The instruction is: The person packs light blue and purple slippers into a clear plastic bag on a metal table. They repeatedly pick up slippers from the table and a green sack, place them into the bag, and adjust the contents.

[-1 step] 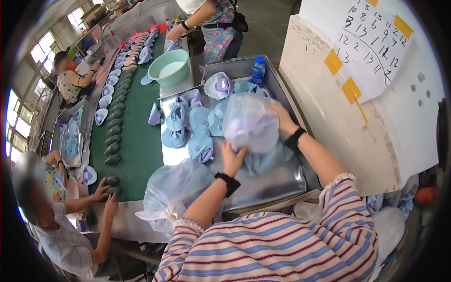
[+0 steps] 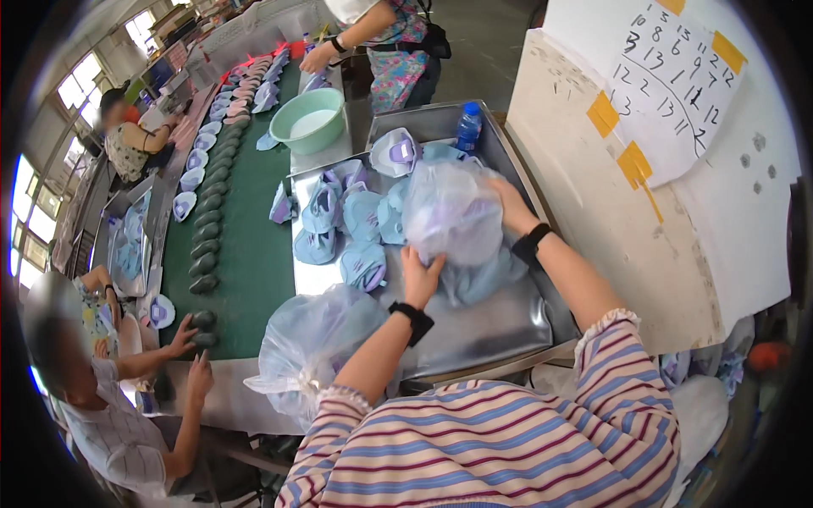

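Observation:
A clear plastic bag (image 2: 453,212) with pale purple and blue pieces inside is held between my two hands over the metal tray (image 2: 483,339). My left hand (image 2: 421,275) grips its lower near side, thumb and fingers closed on the film. At the bag's right side, my right hand (image 2: 511,207) is wrapped round it, its fingertips partly hidden behind the plastic. Several light blue and purple shoe uppers (image 2: 362,218) lie left of the bag in the tray. Blue pieces (image 2: 483,284) show under the bag. A tied, filled plastic bag (image 2: 313,343) rests beside my left forearm.
A green conveyor belt (image 2: 254,229) on the left carries rows of dark shoe lasts (image 2: 205,245) and uppers. A green basin (image 2: 309,123) and a blue bottle (image 2: 468,127) stand beyond. Co-workers (image 2: 127,406) work along the belt. A pale board (image 2: 610,212) rises at right.
The view has shifted very slightly. The near-left co-worker's hand nearer me has moved slightly away from the lasts. My hands keep their hold on the bag.

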The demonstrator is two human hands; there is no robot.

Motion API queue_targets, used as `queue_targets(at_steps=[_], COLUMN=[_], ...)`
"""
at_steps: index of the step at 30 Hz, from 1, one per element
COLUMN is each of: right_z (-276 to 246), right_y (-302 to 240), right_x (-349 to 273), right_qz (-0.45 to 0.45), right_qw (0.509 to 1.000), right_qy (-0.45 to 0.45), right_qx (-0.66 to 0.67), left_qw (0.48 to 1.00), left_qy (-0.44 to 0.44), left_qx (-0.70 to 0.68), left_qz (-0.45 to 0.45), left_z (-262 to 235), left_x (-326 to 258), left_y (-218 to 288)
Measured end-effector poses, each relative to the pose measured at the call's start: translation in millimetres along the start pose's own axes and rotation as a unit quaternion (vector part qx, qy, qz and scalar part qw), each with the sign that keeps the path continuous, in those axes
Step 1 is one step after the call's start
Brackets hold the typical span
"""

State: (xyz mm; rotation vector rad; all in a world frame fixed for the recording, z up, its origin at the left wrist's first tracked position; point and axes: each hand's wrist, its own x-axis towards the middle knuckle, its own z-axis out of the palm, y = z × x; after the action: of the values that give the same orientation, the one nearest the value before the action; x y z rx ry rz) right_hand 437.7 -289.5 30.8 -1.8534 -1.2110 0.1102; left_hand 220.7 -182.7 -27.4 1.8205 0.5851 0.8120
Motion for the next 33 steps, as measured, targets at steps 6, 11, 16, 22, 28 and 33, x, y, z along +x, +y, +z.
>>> queue_targets(at_steps=[6,11,16,22,28,33], right_z=[-96,-88,-5,23,162,239], right_y=[-52,-212,-174,-141,-305,-294], right_x=[-17,-11,-65,-63,-48,-93], right_qz=[0.109,-0.161,-0.018,-0.032,-0.324,-0.315], right_qw=[0.981,0.944,0.545,0.481,0.748,0.833], right_qy=[-0.079,-0.188,-0.66,-0.792,-0.556,-0.43], right_qx=[-0.142,-0.216,-0.517,-0.376,-0.166,-0.15], left_qw=[0.981,0.871,0.848,0.983,0.93,0.908], left_qy=[-0.168,-0.406,-0.508,0.133,0.179,0.13], left_qx=[0.031,0.191,0.111,0.097,0.316,0.391], left_qz=[0.092,0.202,0.1,0.085,-0.048,-0.069], left_z=[6,4,-67,-266,-305,-278], left_x=[-40,-109,-106,-157,-206,-205], left_y=[14,32,93,119,51,37])
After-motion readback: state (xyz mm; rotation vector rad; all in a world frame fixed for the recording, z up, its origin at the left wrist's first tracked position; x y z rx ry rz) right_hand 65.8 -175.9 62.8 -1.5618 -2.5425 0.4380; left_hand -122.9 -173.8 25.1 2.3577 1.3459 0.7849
